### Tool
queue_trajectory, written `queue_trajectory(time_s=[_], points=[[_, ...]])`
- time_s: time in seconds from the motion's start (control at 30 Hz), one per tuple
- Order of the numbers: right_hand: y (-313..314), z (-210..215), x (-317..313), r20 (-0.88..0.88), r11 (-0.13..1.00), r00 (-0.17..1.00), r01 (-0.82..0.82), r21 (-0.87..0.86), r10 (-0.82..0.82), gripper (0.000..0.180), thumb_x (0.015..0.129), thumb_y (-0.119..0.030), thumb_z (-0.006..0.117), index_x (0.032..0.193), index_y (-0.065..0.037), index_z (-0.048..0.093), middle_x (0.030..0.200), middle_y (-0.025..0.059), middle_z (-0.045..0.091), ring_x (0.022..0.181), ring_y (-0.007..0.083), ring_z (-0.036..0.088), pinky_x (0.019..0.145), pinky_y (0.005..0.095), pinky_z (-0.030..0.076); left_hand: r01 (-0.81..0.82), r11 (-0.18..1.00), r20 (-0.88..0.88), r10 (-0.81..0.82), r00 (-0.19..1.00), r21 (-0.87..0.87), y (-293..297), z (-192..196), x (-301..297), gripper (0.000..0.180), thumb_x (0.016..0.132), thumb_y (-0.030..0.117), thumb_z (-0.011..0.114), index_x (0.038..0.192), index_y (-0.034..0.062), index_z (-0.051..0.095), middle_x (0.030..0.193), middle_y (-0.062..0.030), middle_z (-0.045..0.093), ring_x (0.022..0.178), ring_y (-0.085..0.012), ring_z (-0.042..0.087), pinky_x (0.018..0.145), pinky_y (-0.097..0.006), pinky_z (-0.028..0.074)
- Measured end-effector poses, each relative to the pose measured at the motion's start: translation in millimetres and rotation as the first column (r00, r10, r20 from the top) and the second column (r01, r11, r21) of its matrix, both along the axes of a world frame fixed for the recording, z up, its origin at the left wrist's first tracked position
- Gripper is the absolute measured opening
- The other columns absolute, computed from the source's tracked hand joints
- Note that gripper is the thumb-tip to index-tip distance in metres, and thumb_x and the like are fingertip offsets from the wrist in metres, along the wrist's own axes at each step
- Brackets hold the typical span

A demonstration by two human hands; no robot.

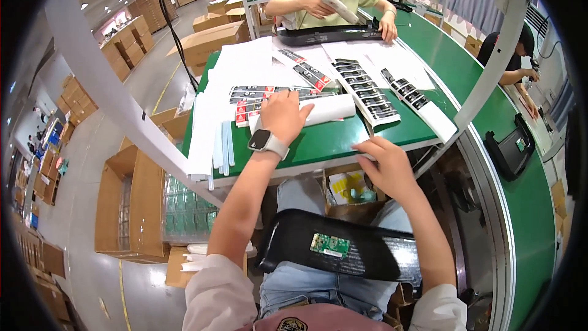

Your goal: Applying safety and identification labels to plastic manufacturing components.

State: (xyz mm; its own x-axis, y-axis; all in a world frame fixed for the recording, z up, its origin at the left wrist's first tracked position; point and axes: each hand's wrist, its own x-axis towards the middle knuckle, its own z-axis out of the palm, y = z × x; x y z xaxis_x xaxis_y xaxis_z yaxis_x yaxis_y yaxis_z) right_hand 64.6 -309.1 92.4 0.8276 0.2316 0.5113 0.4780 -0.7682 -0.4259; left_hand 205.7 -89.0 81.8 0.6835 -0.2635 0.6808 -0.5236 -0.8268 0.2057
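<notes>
My left hand (pixel 283 117), with a watch (pixel 267 141) on its wrist, lies spread over a white rolled sheet (pixel 331 106) and red-and-black label strips (pixel 250 95). My right hand (pixel 387 165) hovers at the table's near edge, thumb and forefinger curled close together; anything between them is too small to make out. A black plastic shell (pixel 373 248) lies across my lap, with a green circuit board (pixel 331 245) in it. Right of the roll are a sheet of black labels (pixel 366 89) and a partly bare label strip (pixel 422 107).
Pale blue strips (pixel 224 144) lie at the table's left corner. Below stand an open cardboard box (pixel 131 208) and a small carton (pixel 355 208). White posts (pixel 116 86) frame the table. Across it a person handles another black shell (pixel 324 35). A green conveyor (pixel 527 220) carries a shell at right.
</notes>
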Motion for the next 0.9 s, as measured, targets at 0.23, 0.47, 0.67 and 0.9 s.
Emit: queue_trajectory(time_s=[0.23,0.47,0.67,0.9], points=[[41.6,-17.6,120.6,0.322,0.991,0.947,-0.062,0.121,0.02,0.019,0.079,-0.005,0.067,0.097,-0.007,0.068,0.097,0.0085,0.064,0.091,0.0291,0.063,0.076,0.0403,0.051,0.024,0.981,-0.159,-0.054,0.986,-0.19,-3.9,-29.6,21.1,0.029,0.067,0.027,0.081,0.081,0.0075,0.065,0.093,-0.0083,0.06,0.094,-0.0265,0.058,0.078,-0.041,0.046],[49.9,-42.9,160.8,0.276,0.983,0.956,-0.141,0.121,0.103,0.009,0.078,-0.009,0.07,0.087,-0.008,0.071,0.087,0.0032,0.064,0.087,0.0237,0.061,0.08,0.0369,0.043,0.149,0.897,-0.142,-0.226,0.964,-0.415,4.1,-32.8,22.1,0.019,0.073,0.01,0.076,0.091,0.0034,0.072,0.087,-0.0108,0.066,0.084,-0.0264,0.062,0.076,-0.037,0.05],[46.2,-42.9,163.0,0.319,0.997,0.948,-0.045,0.058,0.024,0.006,0.081,-0.011,0.069,0.085,-0.008,0.066,0.083,0.0018,0.063,0.083,0.0225,0.058,0.076,0.0379,0.041,0.234,0.946,0.017,-0.236,0.972,-0.227,-0.3,-25.8,14.4,0.02,0.076,0.009,0.074,0.095,0.0033,0.071,0.09,-0.0103,0.067,0.085,-0.0282,0.062,0.074,-0.038,0.05],[46.9,-44.1,159.2,0.278,0.993,0.96,-0.058,0.098,0.029,0.003,0.083,-0.009,0.066,0.085,-0.007,0.064,0.084,0.004,0.06,0.086,0.0247,0.056,0.081,0.0389,0.04,0.171,0.981,0.04,-0.168,0.985,-0.087,-6.9,-20.6,4.8,0.017,0.078,0.009,0.073,0.095,0.004,0.071,0.087,-0.0096,0.068,0.081,-0.0278,0.063,0.071,-0.039,0.051]])
